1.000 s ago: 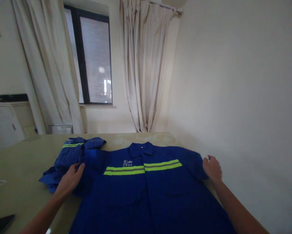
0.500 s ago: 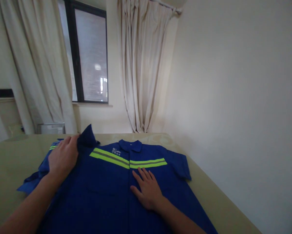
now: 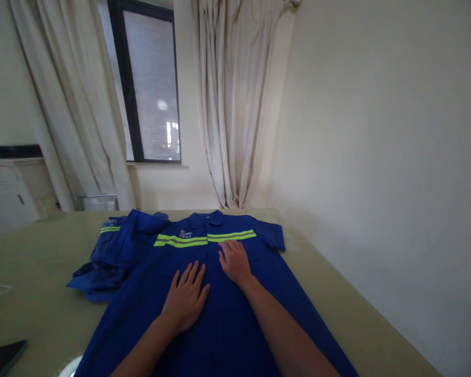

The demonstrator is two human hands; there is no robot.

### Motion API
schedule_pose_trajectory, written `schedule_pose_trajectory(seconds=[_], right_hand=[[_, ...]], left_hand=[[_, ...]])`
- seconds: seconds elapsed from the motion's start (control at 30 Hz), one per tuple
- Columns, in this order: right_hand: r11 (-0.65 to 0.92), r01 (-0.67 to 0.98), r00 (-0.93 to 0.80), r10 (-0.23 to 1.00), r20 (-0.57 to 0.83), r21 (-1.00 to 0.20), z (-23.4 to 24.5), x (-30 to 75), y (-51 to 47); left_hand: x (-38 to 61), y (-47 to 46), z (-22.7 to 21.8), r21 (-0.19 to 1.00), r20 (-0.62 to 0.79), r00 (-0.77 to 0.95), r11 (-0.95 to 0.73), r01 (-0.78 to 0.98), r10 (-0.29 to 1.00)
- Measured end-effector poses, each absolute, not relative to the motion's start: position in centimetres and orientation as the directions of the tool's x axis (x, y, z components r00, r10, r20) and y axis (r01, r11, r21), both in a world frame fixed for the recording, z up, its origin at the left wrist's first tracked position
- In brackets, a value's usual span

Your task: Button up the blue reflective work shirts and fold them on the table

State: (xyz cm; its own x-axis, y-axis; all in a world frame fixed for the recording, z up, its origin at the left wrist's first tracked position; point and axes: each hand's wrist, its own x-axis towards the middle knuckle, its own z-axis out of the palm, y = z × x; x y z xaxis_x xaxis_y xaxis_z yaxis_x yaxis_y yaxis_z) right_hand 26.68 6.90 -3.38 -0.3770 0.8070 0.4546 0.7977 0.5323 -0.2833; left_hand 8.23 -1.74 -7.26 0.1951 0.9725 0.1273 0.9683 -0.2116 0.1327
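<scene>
The left hand [image 3: 185, 301] lies open and the right hand [image 3: 235, 262], grip unclear, rests on the shirt [image 3: 219, 324], a bundle [image 3: 121, 246] crowding its left.

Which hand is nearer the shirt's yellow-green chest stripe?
Right. The right hand is at the lower edge of the stripe; the left hand lies on the shirt below it, clearly apart.

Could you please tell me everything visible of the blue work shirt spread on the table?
The blue work shirt lies front up on the table, its lower end out of frame. It looks like matte cloth, with a fold-down collar, pale chest logo and yellow-green bands with a grey stripe. One short sleeve spreads to the picture's right; the opposite side meets a bundled blue garment. The left hand and right hand rest on its front.
</scene>
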Motion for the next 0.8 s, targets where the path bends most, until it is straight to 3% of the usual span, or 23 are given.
schedule_pose_trajectory(seconds=[0.1, 0.23, 0.47, 0.7, 0.8], right_hand=[[0.638, 0.714, -0.501, 0.754, 0.426, -0.289, -2.4, 26.3, 4.0], [0.775, 0.519, -0.733, 0.620, 0.279, -0.361, -3.0, 25.5, -2.0], [0.773, 0.511, -0.789, 0.595, 0.150, -0.376, -4.6, 25.1, -4.7], [0.753, 0.588, -0.692, 0.658, 0.297, -0.297, -4.4, 24.1, -0.2], [0.819, 0.545, -0.741, 0.570, 0.354, -0.179, -4.2, 24.7, -1.1]], left_hand=[[6.9, 0.2, -6.5, 0.130, 0.087, 0.227, -0.237, 0.963, 0.970], [5.1, 2.8, -6.0, 0.106, 0.116, 0.270, -0.282, 0.954, 0.956], [5.2, 2.5, -4.8, 0.115, 0.218, 0.214, -0.243, 0.963, 0.952], [6.4, -1.5, -5.9, 0.175, 0.197, 0.176, -0.212, 0.962, 0.964], [6.7, -3.4, -7.0, 0.170, 0.199, 0.239, -0.273, 0.947, 0.951]])
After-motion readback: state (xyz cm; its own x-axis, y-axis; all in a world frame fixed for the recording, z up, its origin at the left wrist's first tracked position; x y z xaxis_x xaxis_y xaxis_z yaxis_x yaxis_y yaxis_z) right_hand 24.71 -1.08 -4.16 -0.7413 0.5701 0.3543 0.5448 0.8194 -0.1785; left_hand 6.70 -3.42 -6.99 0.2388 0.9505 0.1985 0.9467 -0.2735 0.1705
